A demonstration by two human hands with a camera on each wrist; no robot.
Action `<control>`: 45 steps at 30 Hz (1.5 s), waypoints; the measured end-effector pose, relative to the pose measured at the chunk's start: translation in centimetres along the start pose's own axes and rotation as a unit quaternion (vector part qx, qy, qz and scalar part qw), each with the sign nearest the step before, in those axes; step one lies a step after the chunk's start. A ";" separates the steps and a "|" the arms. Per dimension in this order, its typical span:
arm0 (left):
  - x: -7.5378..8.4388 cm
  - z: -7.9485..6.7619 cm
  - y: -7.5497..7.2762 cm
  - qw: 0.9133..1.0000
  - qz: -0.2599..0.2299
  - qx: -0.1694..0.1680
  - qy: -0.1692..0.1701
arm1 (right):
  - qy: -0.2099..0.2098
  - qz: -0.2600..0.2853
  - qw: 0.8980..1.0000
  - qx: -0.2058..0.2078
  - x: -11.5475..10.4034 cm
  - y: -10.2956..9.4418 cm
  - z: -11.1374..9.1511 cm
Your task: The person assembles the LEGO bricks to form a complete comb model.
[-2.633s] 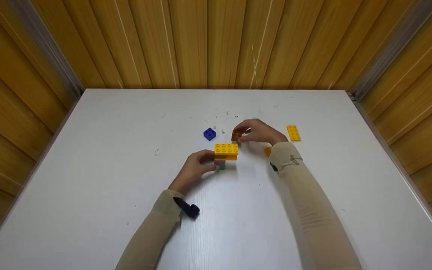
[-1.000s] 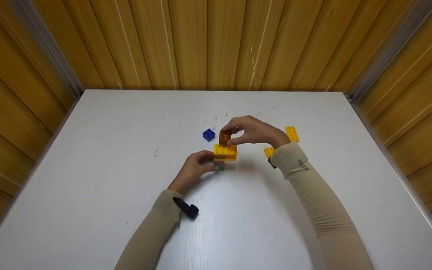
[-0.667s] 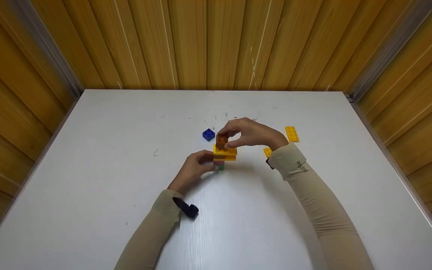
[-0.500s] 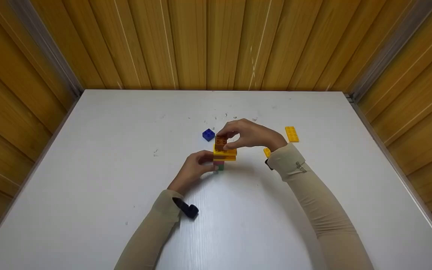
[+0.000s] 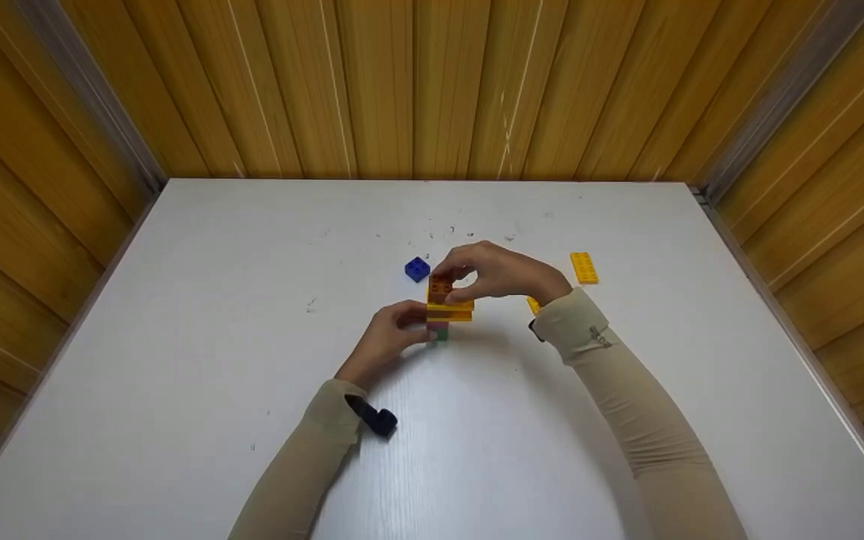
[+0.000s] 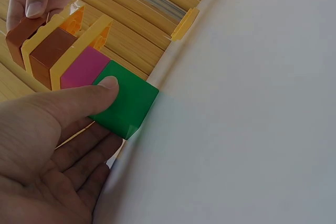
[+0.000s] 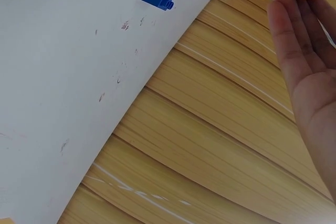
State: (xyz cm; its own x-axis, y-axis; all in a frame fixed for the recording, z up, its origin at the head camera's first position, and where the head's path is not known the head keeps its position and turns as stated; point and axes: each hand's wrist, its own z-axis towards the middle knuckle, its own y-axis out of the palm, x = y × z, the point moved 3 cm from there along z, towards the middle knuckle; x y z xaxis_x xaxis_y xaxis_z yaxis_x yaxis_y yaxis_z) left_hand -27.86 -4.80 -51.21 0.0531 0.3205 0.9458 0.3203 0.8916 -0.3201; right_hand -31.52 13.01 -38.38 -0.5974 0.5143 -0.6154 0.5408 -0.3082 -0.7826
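A tower of toy building bricks stands mid-table. From the bottom it runs green brick (image 6: 128, 100), magenta brick (image 6: 86, 67), yellow plate (image 6: 79, 51), brown brick (image 6: 52, 51) and a second yellow plate (image 6: 39, 40). My left hand (image 5: 387, 337) grips the tower low down, its thumb on the green brick in the left wrist view. My right hand (image 5: 503, 270) pinches another brown brick (image 5: 440, 289) between thumb and fingers, right at the left end of the upper yellow plate. In the right wrist view this brown brick is partly cut off by the frame edge.
A blue brick (image 5: 417, 269) lies behind the tower. One yellow plate (image 5: 583, 268) lies to the right; another yellow piece (image 5: 533, 304) is partly hidden by the right wrist. Wood-patterned walls (image 5: 417, 90) border the white table (image 5: 177, 300).
My right hand has carried the brown brick from behind the tower leftward, then down onto the left end of the upper yellow plate. My left hand keeps its grip in place.
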 end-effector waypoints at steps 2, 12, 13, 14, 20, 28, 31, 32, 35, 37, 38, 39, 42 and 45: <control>0.1 0.0 0.0 1.000 0.000 0.000 0.003 | -0.001 0.002 1.000 0.000 0.0 0.0 0.0; 0.4 0.0 0.0 1.000 -0.007 0.002 -0.011 | -0.009 0.010 1.000 0.002 -0.4 -0.1 -0.2; 0.4 0.0 0.0 1.000 -0.007 0.002 -0.011 | -0.009 0.009 1.000 0.002 -0.4 -0.1 -0.2; 0.4 0.0 0.0 1.000 -0.008 0.003 -0.012 | -0.007 0.007 1.000 0.001 -0.4 -0.1 -0.2; 0.6 -0.1 0.0 1.000 -0.006 0.005 -0.008 | 0.013 0.002 1.000 -0.004 -0.5 -0.1 -0.2; 0.4 0.0 0.1 1.000 0.000 0.003 -0.002 | 0.021 -0.008 1.000 -0.005 -0.6 -0.2 -0.3; 0.3 0.0 0.1 1.000 0.000 0.002 -0.003 | 0.023 -0.011 1.000 -0.006 -0.5 -0.1 -0.2; 0.3 0.1 0.1 1.000 0.000 0.001 -0.003 | 0.022 -0.012 1.000 -0.006 -0.4 -0.1 -0.1; 0.2 0.1 0.1 1.000 -0.003 -0.001 -0.003 | 0.020 -0.012 1.000 -0.005 -0.4 -0.1 -0.1; 0.2 0.1 0.1 1.000 -0.007 -0.003 0.001 | 0.017 -0.013 1.000 -0.003 -0.3 0.0 -0.1; 0.2 0.1 0.1 1.000 -0.009 -0.003 0.001 | 0.017 -0.010 1.000 -0.002 -0.3 0.0 -0.1; 0.2 0.0 0.1 1.000 -0.011 -0.004 0.001 | 0.016 -0.008 1.000 -0.002 -0.3 0.0 -0.1; 0.2 0.0 0.1 1.000 -0.010 -0.003 0.003 | 0.015 0.002 1.000 0.000 -0.2 0.1 -0.1; 0.2 0.0 0.1 1.000 -0.003 0.001 -0.002 | 0.018 0.013 1.000 0.001 -0.2 0.2 -0.1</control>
State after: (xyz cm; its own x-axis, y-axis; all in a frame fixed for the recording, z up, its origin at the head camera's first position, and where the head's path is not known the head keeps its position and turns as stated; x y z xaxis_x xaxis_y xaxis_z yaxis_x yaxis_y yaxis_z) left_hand -27.84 -4.66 -51.08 0.0468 0.3161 0.9476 0.3183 0.8944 -0.3141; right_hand -31.21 12.90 -38.41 -0.5609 0.5347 -0.6321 0.5550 -0.3237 -0.7663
